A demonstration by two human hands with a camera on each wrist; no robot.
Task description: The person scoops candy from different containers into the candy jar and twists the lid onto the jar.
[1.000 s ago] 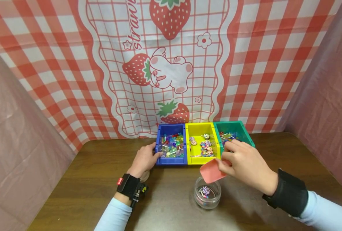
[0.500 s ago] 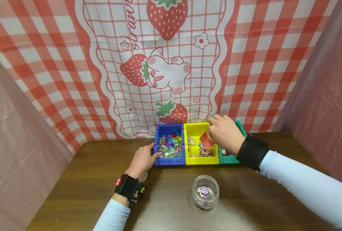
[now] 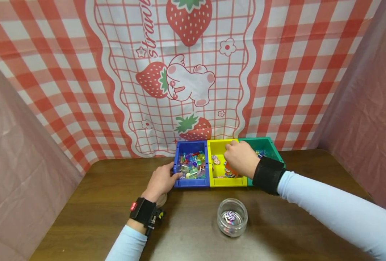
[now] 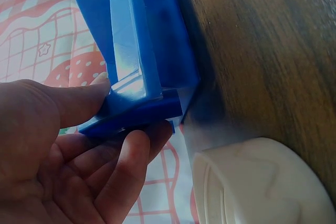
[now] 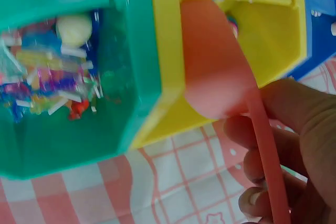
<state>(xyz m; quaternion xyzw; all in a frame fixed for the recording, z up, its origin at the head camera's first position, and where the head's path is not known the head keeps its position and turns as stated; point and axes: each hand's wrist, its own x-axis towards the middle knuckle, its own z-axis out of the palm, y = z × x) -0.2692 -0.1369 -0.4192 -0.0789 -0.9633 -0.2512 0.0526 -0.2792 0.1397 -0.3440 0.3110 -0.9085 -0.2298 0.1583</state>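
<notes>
At the far left, the pink curtain (image 3: 13,152) is hanging beyond the slanting left edge of the table (image 3: 92,217), and a wide stretch of wood is lying between that edge and the left hand (image 3: 161,181); this hand is gripping the near left corner of the blue bin (image 3: 192,182), its thumb lying over the rim and its fingers curling underneath; the pale lid (image 4: 262,182) is resting on the wood just beside that corner, under the wrist; the yellow bin (image 3: 228,182) is sitting flush against the blue one, leaving no gap; nearer the person, the glass jar (image 3: 233,231) is standing upright, holding a few candies (image 3: 230,216), with a strip of wood separating it from the bins and more reaching round its sides; the pink scoop (image 5: 218,59) is dipping into the yellow bin, close to its right wall; whether it is touching candy there, I cannot tell; the right hand (image 3: 243,157) is pinching the scoop's handle between thumb and fingers above the bins; the green bin (image 5: 144,51) is closing the row, with wood running on towards the right curtain (image 3: 365,119).
</notes>
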